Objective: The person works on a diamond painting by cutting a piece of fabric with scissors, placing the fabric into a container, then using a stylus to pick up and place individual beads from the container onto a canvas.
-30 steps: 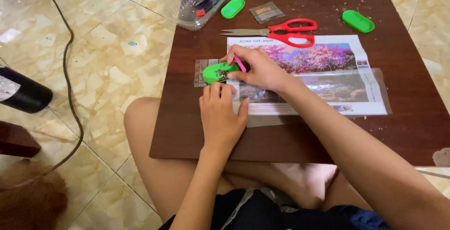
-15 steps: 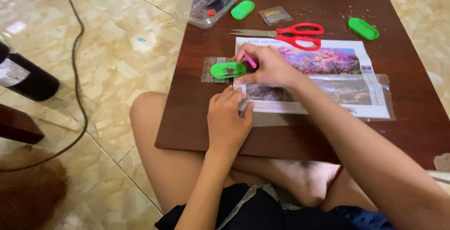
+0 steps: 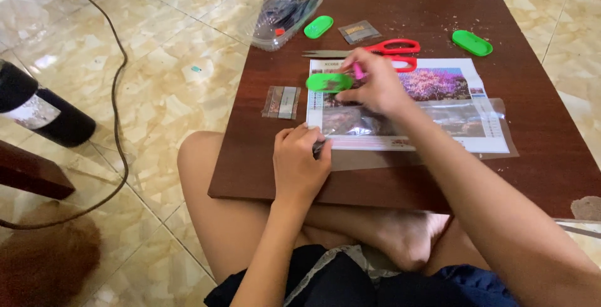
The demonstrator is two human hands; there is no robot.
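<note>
My right hand (image 3: 377,86) grips a pink pen (image 3: 357,69), and its fingertips hold the right end of a green oval tray (image 3: 328,82) with dark beads in it. The tray is over the left edge of the picture canvas (image 3: 438,83). My left hand (image 3: 300,164) rests on the near edge of the dark wooden table (image 3: 263,157). It pinches the near-left corner of the clear film (image 3: 466,119) that covers the canvas's lower half. A small flat bead packet (image 3: 282,102) lies bare to the left of the canvas.
Red-handled scissors (image 3: 392,51) lie behind the canvas. Two more green trays (image 3: 318,26) (image 3: 472,43), a small sachet (image 3: 358,31) and a clear bag of packets (image 3: 285,8) sit farther back. On the tiled floor to the left are a black bottle (image 3: 44,110) and a cable (image 3: 116,94).
My right hand carried the green tray rightward off the small packet onto the canvas's left edge. My left hand slid back to the film's near corner and closed on it.
</note>
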